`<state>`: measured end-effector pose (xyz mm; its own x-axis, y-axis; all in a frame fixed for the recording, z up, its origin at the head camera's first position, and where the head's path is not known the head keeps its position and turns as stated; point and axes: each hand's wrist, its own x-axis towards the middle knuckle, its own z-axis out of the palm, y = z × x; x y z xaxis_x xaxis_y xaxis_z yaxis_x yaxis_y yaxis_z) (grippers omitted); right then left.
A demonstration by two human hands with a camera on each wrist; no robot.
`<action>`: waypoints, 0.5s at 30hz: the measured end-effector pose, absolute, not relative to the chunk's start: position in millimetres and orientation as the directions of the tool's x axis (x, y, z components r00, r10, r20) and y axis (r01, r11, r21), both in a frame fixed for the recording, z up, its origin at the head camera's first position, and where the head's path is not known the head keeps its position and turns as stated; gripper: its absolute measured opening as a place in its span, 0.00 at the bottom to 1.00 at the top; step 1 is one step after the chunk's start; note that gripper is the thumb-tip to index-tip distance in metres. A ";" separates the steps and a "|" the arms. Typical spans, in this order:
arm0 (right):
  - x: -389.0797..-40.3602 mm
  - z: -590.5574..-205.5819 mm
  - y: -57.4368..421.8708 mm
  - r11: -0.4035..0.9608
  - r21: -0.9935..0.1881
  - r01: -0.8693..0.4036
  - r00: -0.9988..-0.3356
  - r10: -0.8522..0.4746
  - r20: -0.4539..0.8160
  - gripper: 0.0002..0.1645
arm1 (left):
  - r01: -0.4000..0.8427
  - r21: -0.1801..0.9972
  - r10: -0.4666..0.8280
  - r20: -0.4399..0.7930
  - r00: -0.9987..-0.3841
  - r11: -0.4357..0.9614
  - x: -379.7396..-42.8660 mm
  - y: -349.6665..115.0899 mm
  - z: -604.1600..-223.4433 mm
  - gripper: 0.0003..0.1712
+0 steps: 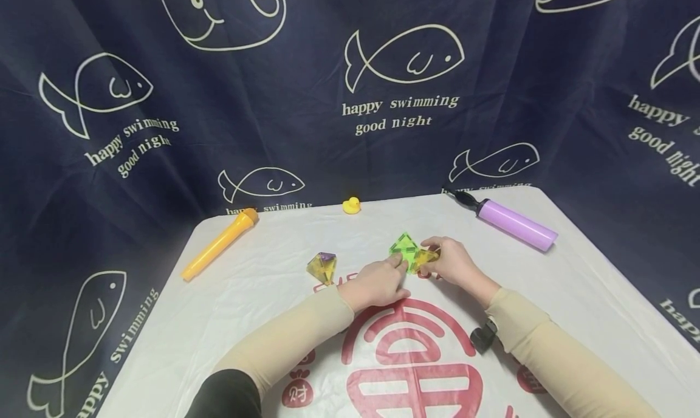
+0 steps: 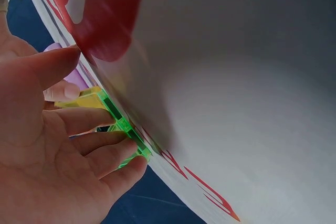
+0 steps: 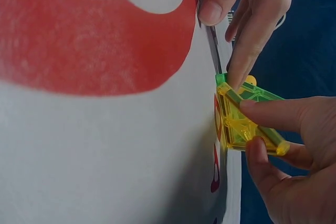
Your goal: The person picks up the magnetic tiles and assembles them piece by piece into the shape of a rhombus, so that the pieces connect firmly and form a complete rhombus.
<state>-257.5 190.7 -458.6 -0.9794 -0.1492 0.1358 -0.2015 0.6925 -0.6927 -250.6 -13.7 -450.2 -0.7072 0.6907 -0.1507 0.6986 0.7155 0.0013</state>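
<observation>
Pinched between the thumb and fingers of my right hand (image 1: 458,263) is a see-through yellow magnetic tile (image 3: 239,132). The tile stands at a tilt against the right side of some green magnetic tiles (image 1: 404,245) on the table. My left hand (image 1: 379,282) reaches in from the other side, its extended fingertips resting on the green tiles. In the left wrist view, the left fingers (image 2: 86,119) lie along the green edge, with the palm facing the camera. Left of the hands sits a small shape of purple and yellow tiles (image 1: 321,268).
A yellow rubber duck (image 1: 352,206) stands at the table's back edge. An orange club-shaped toy (image 1: 219,245) lies at the left, a purple hand pump (image 1: 516,225) with a black handle at the back right. A navy fish-print curtain (image 1: 306,120) hangs behind the white-covered table (image 1: 262,248).
</observation>
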 end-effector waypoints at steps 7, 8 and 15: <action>-260.4 -460.2 188.2 0.680 -0.669 -0.301 -0.952 -0.168 0.257 0.34 | 0.694 -0.001 0.686 -0.149 -0.712 0.720 -250.2 -13.7 -451.7 0.41; -260.8 -460.1 187.3 0.675 -0.672 -0.306 -0.950 -0.169 0.263 0.34 | 0.694 -0.002 0.686 -0.147 -0.713 0.720 -250.5 -13.7 -452.4 0.41; -264.7 -457.8 182.9 0.684 -0.663 -0.304 -0.950 -0.170 0.260 0.36 | 0.696 -0.018 0.687 -0.140 -0.713 0.718 -251.8 -13.4 -453.8 0.42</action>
<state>-264.7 182.9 -457.8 -0.9505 -0.1701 0.2602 -0.3039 0.6842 -0.6630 -251.8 -13.4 -453.8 -0.7127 0.6873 -0.1405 0.6959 0.7179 -0.0176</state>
